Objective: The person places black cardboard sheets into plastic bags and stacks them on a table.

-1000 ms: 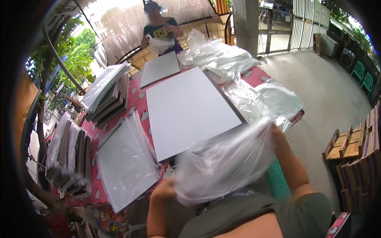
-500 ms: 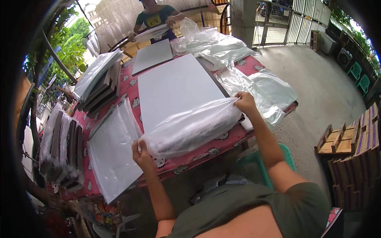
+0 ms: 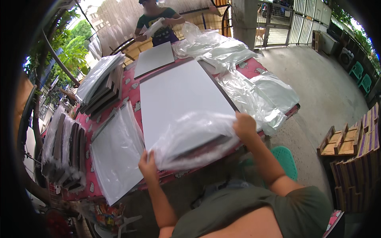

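Observation:
A large white board with dark edges lies on the table in front of me. Around its near end sits a clear plastic bag, bunched and puffed, with the board's dark near edge showing through it. My left hand is closed on the bag's left side, by the board's near left corner. On the opposite side my right hand, slightly blurred, grips the bag next to the board's right edge. A smaller white board lies beyond the far end of the large one.
The table has a pink patterned cover. Bagged boards lie at left, near stacked boards and a row of wrapped ones. Loose plastic bags cover the right side. Across the table a person handles folded plastic. A green stool stands below.
The bag's rolled edge has loosened and puffed up, and its near part has come toward me. Both hands have moved nearer. Opposite, the person has raised and tilted the plastic.

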`<action>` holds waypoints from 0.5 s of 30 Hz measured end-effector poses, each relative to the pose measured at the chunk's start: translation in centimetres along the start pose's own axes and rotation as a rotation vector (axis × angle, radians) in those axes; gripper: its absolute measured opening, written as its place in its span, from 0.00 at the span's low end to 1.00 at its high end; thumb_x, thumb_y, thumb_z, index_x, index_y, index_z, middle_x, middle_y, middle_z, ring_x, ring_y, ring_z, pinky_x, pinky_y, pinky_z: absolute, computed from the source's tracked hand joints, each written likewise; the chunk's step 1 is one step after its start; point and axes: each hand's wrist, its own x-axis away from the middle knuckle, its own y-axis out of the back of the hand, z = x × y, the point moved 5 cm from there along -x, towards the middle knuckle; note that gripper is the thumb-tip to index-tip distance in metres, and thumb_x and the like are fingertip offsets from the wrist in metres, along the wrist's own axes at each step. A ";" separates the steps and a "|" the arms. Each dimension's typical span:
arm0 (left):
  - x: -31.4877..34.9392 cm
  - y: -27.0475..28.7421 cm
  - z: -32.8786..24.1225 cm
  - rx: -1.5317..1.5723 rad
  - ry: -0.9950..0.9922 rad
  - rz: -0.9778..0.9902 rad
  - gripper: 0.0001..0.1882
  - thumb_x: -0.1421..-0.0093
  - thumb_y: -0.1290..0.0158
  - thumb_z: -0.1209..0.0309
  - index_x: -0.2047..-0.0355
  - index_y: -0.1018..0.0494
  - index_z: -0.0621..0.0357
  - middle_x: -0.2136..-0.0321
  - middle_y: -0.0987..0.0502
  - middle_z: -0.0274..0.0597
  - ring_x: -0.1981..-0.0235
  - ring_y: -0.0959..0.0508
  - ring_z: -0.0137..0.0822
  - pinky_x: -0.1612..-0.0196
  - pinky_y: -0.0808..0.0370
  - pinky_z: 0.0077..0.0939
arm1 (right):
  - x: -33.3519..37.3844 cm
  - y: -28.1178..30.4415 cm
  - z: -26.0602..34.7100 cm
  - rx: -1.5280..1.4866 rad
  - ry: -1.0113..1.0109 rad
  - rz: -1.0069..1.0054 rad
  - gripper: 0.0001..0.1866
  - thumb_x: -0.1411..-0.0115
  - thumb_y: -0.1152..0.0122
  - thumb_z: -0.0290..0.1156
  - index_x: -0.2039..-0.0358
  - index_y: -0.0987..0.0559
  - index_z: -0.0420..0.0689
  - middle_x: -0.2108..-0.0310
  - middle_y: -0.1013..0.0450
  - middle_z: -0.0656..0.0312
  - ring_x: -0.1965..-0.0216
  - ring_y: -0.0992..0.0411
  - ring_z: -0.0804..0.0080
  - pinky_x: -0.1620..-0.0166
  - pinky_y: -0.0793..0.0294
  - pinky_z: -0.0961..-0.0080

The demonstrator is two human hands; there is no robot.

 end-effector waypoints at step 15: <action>-1.2 13.2 -5.3 1.136 -0.091 0.307 0.19 0.43 0.52 0.66 0.53 0.37 0.60 0.56 0.32 0.42 0.57 0.32 0.32 0.56 0.32 0.25 | -2.7 10.2 -4.9 -1.432 0.736 0.328 0.21 0.46 0.45 0.39 0.58 0.30 0.35 0.68 0.27 0.58 0.60 0.31 0.73 0.56 0.34 0.75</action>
